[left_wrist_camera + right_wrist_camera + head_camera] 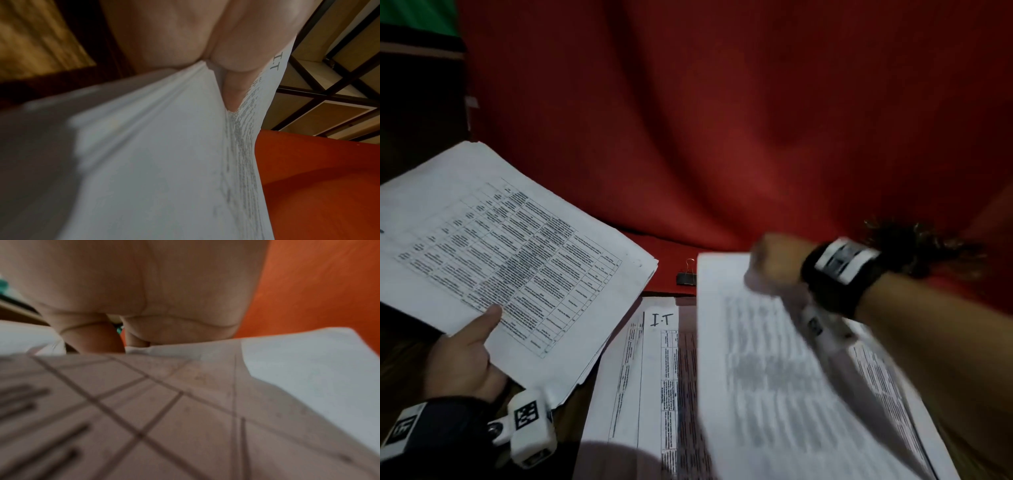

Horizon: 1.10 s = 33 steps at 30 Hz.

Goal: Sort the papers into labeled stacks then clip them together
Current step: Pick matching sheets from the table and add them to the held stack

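My left hand [465, 353] holds a thick stack of printed table sheets [510, 240] raised at the left, thumb on top. In the left wrist view my left hand [205, 65] has its thumb between the sheets of that stack [154, 146]. My right hand [770, 267] is curled at the far edge of a blurred sheet of paper [756, 377] above the right-hand pile. The right wrist view shows my right hand [144, 288] with fingers bent down onto that sheet [185, 402]. A pile headed "I.T" [650, 359] lies flat in the middle.
A black binder clip [686, 277] lies on the red cloth [722, 137] between the raised stack and the right pile. The cloth rises as a backdrop behind the papers. Dark wooden table [400, 359] shows at the left. Shelving [329, 81] stands beyond.
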Each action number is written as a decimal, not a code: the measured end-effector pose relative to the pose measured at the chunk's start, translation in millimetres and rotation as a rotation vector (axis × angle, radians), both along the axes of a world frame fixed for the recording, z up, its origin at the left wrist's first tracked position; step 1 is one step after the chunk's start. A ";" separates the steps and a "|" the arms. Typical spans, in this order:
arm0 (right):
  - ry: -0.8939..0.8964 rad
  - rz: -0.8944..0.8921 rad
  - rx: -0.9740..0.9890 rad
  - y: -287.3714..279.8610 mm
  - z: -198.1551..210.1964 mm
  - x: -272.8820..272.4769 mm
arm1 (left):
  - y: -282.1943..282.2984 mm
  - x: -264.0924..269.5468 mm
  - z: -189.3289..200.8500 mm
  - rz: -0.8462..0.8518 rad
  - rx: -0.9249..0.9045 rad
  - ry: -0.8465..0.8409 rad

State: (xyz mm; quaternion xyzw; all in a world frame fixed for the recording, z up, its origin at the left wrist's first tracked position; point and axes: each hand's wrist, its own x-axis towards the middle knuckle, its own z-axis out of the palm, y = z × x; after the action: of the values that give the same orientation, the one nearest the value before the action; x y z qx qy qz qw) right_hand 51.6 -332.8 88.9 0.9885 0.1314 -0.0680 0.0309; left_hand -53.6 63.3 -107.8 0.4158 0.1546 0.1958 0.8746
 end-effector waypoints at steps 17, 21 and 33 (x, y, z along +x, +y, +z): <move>0.084 0.263 0.039 47.7 -103.5 -18.0 | -17.8 1.5 9.4 0.179 -0.053 0.031; 0.123 0.252 0.114 45.1 -102.8 -19.2 | -19.9 -0.7 11.6 0.169 -0.046 0.051; 0.106 0.202 0.286 15.7 -93.7 -28.1 | -18.3 -0.2 10.2 0.184 -0.023 0.049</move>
State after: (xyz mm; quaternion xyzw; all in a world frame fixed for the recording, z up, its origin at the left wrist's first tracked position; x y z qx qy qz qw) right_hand 23.5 -317.1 -4.8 0.9596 0.2400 -0.0973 -0.1104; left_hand -53.8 45.0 -97.6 0.3942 0.2157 0.2634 0.8536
